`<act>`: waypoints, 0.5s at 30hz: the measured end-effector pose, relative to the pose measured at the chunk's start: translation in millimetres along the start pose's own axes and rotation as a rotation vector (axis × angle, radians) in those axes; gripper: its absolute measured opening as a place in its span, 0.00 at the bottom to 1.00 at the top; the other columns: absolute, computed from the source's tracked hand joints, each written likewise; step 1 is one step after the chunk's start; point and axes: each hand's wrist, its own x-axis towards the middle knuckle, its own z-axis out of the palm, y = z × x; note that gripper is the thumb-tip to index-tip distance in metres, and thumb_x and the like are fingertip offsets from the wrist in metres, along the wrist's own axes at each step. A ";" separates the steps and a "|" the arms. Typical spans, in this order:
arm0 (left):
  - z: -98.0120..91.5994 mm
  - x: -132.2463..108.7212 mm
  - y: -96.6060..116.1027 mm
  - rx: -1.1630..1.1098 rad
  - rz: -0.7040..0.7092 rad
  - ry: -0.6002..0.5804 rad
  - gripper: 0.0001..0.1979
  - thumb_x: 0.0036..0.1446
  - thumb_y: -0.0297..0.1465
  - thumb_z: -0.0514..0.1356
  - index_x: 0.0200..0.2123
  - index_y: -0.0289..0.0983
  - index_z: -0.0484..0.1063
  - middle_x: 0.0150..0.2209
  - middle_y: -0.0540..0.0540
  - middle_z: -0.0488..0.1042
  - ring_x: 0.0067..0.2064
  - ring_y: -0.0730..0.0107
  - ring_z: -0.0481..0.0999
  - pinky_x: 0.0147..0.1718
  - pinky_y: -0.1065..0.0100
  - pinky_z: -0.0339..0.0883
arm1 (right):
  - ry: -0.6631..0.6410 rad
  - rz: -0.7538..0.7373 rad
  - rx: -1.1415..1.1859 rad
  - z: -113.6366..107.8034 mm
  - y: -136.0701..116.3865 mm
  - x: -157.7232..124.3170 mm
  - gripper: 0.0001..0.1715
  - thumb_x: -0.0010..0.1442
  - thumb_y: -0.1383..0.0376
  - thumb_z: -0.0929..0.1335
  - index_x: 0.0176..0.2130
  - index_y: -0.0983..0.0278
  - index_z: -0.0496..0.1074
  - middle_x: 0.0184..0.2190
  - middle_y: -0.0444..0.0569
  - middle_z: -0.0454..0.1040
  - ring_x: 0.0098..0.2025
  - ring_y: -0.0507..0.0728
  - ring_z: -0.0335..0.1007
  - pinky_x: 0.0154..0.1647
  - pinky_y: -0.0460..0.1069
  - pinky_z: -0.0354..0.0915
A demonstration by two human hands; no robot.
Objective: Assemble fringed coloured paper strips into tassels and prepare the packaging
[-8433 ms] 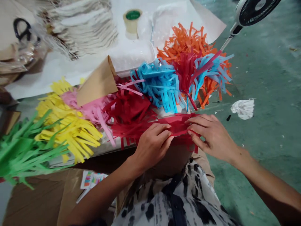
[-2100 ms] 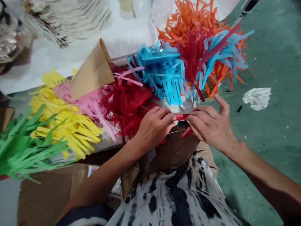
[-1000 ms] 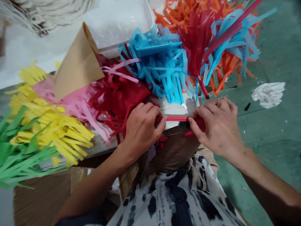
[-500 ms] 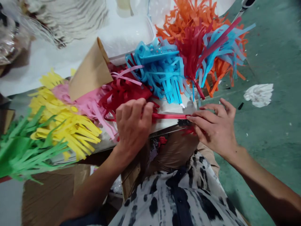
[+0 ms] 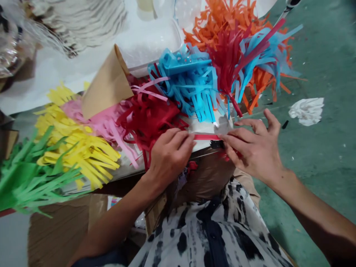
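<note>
A narrow red paper strip point(image 5: 206, 137) runs between my two hands along the table's front edge. My left hand point(image 5: 172, 154) is closed over its left part, knuckles up. At its right end, the thumb and forefinger of my right hand point(image 5: 254, 148) pinch it, the other fingers raised and spread. Dark red fringed paper point(image 5: 152, 115) lies just behind my left hand, and some red ends show beneath my right fingers. A small black piece point(image 5: 217, 144) sits under the strip beside my right fingertips.
Blue point(image 5: 191, 85), orange point(image 5: 222, 22), yellow point(image 5: 78, 144), pink point(image 5: 108, 124) and green point(image 5: 25, 178) fringed paper lies along the table. A brown paper cone point(image 5: 107, 87) rests on the pink. Behind stands a clear plastic tray point(image 5: 151, 40). A crumpled white piece point(image 5: 306, 111) is on the green floor.
My left hand has slid right and slightly toward me along the red strip, so the stretch between the hands is shorter. My right hand keeps its pinch nearly in place.
</note>
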 end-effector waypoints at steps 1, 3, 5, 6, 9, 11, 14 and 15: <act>2.8 2.8 2.8 -0.032 0.051 -0.011 0.10 0.70 0.27 0.61 0.51 0.34 0.79 0.47 0.41 0.83 0.49 0.59 0.78 0.51 0.60 0.76 | -0.010 0.001 -0.003 -0.1 -0.4 1.1 0.12 0.66 0.63 0.70 0.48 0.54 0.80 0.42 0.43 0.83 0.57 0.67 0.73 0.72 0.75 0.44; 10.0 9.0 8.4 -0.120 0.113 -0.049 0.11 0.71 0.25 0.59 0.53 0.35 0.77 0.49 0.43 0.82 0.50 0.63 0.78 0.52 0.62 0.75 | -0.023 0.013 -0.004 -1.3 -1.5 2.9 0.10 0.67 0.62 0.70 0.47 0.54 0.80 0.42 0.44 0.83 0.58 0.67 0.73 0.73 0.75 0.43; 16.4 14.2 10.9 -0.191 0.079 -0.070 0.11 0.72 0.26 0.58 0.52 0.37 0.77 0.47 0.44 0.82 0.48 0.65 0.77 0.47 0.63 0.75 | -0.055 0.032 0.000 -2.7 -2.1 4.4 0.10 0.68 0.62 0.70 0.47 0.53 0.80 0.43 0.44 0.83 0.59 0.68 0.73 0.73 0.75 0.42; 18.5 16.0 10.6 -0.212 0.049 -0.068 0.10 0.72 0.27 0.58 0.51 0.38 0.78 0.46 0.44 0.83 0.47 0.65 0.77 0.45 0.63 0.75 | -0.071 0.042 0.002 -3.0 -2.0 5.1 0.10 0.68 0.62 0.70 0.48 0.52 0.81 0.43 0.44 0.83 0.59 0.68 0.73 0.73 0.75 0.42; 20.4 18.8 6.2 -0.223 0.022 -0.064 0.09 0.72 0.28 0.58 0.47 0.38 0.79 0.43 0.44 0.82 0.45 0.65 0.77 0.42 0.63 0.73 | -0.046 0.039 0.003 -1.2 0.0 7.9 0.09 0.69 0.58 0.71 0.48 0.51 0.81 0.42 0.43 0.84 0.60 0.67 0.73 0.73 0.74 0.43; 19.7 19.7 3.5 -0.206 0.044 -0.079 0.09 0.72 0.28 0.57 0.46 0.37 0.78 0.43 0.43 0.82 0.43 0.64 0.76 0.41 0.63 0.72 | 0.010 0.006 -0.008 1.9 1.3 9.9 0.09 0.68 0.57 0.72 0.48 0.52 0.81 0.42 0.43 0.83 0.58 0.66 0.73 0.73 0.74 0.44; 19.2 21.1 2.7 -0.184 0.050 -0.093 0.09 0.73 0.28 0.56 0.46 0.37 0.78 0.43 0.43 0.82 0.43 0.63 0.76 0.41 0.63 0.71 | 0.028 -0.044 -0.049 6.6 1.3 11.9 0.07 0.68 0.59 0.73 0.46 0.54 0.80 0.43 0.42 0.83 0.56 0.63 0.74 0.75 0.72 0.44; 19.4 21.4 3.0 -0.182 0.049 -0.095 0.10 0.73 0.28 0.56 0.45 0.36 0.78 0.43 0.43 0.82 0.43 0.63 0.75 0.41 0.63 0.71 | 0.019 -0.049 -0.067 8.0 0.8 12.2 0.05 0.69 0.60 0.72 0.45 0.55 0.79 0.42 0.42 0.83 0.56 0.62 0.74 0.75 0.71 0.43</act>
